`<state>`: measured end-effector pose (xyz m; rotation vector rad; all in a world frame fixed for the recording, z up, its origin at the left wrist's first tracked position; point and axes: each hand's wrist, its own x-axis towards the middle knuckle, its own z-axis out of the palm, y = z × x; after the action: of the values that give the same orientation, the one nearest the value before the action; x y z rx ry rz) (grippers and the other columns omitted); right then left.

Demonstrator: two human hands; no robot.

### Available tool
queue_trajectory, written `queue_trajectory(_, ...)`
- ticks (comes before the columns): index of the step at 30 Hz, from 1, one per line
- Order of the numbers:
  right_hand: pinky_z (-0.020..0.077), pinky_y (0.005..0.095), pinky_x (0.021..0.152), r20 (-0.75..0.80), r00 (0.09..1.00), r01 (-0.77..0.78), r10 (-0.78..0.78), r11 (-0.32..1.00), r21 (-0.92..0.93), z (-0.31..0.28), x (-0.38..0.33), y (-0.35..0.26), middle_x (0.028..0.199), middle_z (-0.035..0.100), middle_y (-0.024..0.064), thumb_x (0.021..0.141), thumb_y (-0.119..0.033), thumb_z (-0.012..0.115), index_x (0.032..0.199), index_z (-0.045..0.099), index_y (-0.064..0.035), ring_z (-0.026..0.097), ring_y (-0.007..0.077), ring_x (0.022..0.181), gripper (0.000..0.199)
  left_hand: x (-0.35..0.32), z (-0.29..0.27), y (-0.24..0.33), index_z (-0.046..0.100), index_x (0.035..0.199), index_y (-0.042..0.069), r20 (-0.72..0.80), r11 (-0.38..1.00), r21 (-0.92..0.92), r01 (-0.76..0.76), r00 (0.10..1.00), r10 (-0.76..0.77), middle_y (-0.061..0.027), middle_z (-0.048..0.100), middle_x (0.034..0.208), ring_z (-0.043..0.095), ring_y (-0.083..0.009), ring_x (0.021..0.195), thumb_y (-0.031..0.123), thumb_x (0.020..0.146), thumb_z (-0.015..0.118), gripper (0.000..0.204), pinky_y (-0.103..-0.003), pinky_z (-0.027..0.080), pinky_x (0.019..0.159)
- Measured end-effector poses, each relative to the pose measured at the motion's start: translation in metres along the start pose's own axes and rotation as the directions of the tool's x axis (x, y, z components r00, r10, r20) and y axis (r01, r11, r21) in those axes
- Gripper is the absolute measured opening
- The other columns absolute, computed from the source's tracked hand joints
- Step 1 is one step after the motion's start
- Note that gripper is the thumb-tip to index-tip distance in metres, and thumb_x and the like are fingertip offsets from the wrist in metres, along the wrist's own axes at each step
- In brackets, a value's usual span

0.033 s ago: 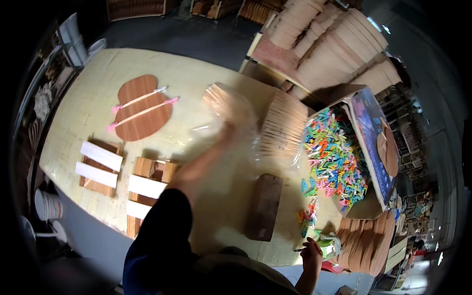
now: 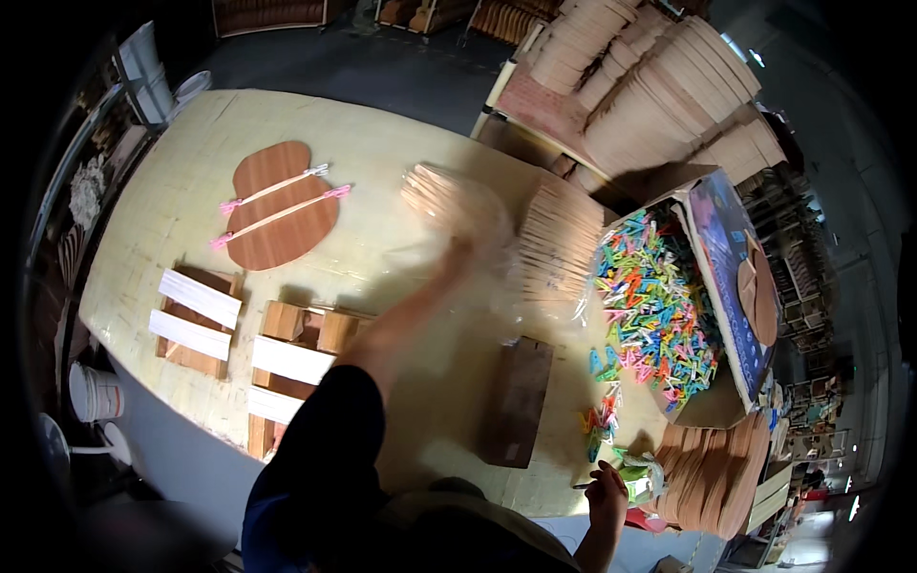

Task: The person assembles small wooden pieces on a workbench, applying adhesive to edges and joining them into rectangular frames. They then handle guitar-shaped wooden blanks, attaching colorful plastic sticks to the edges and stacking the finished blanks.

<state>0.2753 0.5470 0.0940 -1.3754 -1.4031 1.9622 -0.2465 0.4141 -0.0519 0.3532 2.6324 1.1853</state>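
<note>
My left hand [image 2: 462,254] reaches over the middle of the table, at a bundle of thin wooden strips [image 2: 435,191] in clear plastic. Motion blurs its fingers, so I cannot tell what they hold. Beside it lies a wider row of thin wooden strips [image 2: 556,244]. Low on the right, my right hand [image 2: 607,495] is closed, with the tip of a thin dark stick-like thing poking out on its left side. Next to it sits a green-and-white packet or container [image 2: 638,475]. Several loose clothespins [image 2: 600,420] lie just beyond that hand.
A guitar-shaped wooden panel [image 2: 285,186] carries two clipped strips. Wooden frames with white strips [image 2: 199,298] stand at left. A brown block [image 2: 519,401], a box of colourful clothespins [image 2: 659,315] and stacked curved panels [image 2: 712,468] are at right. A cart [image 2: 544,129] bears stacked wood.
My left hand has shifted slightly to the right over the strips. My right hand stays in place. The whole view has moved a little.
</note>
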Motion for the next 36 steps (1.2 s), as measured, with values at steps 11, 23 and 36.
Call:
queue_trajectory(11, 0.0435, 0.0228, 0.061, -0.302, 0.604, 0.598, -0.738, 0.67, -0.441, -0.072, -0.025, -0.11, 0.087, 0.064, 0.0026, 0.092, -0.009, 0.061, 0.102, 0.064, 0.0029, 0.054, 0.0094, 0.067, 0.016, -0.069, 0.02, -0.016, 0.036, 0.138, 0.001, -0.388, 0.779, -0.008, -0.627, 0.72, 0.576, -0.0224, 0.039, 0.135, 0.033, -0.0404, 0.128, 0.005, 0.066, 0.072, 0.08, -0.051, 0.03, 0.105)
queue_trajectory(23, 0.0413, 0.0405, 0.1, -0.748, 0.294, -0.453, -0.595, 0.603, -0.657, -0.39, -0.008, -0.21, 0.123, 0.055, 0.0233, 0.059, -0.059, 0.082, 0.129, 0.05, -0.0034, 0.048, 0.0362, 0.121, 0.095, -0.346, 0.06, 0.2, 0.045, 0.133, 0.007, 0.281, 0.394, -0.385, -0.834, 0.301, 0.911, -0.0206, 0.041, 0.133, 0.041, -0.0388, 0.123, 0.006, 0.075, 0.068, 0.063, -0.05, 0.031, 0.105)
queue_trajectory(36, 0.0462, 0.038, 0.094, -0.59, 0.678, -0.137, -0.438, 0.713, -0.687, -0.442, 0.017, -0.192, 0.116, 0.059, 0.0212, 0.051, -0.062, 0.085, 0.124, 0.054, 0.0048, 0.058, 0.0321, 0.107, 0.103, -0.482, 0.184, 0.446, 0.036, 0.144, 0.009, 0.278, -0.169, -0.407, -0.898, -0.298, 0.913, -0.0157, 0.028, 0.151, 0.024, -0.0406, 0.139, 0.012, 0.077, 0.069, 0.075, -0.043, 0.032, 0.11)
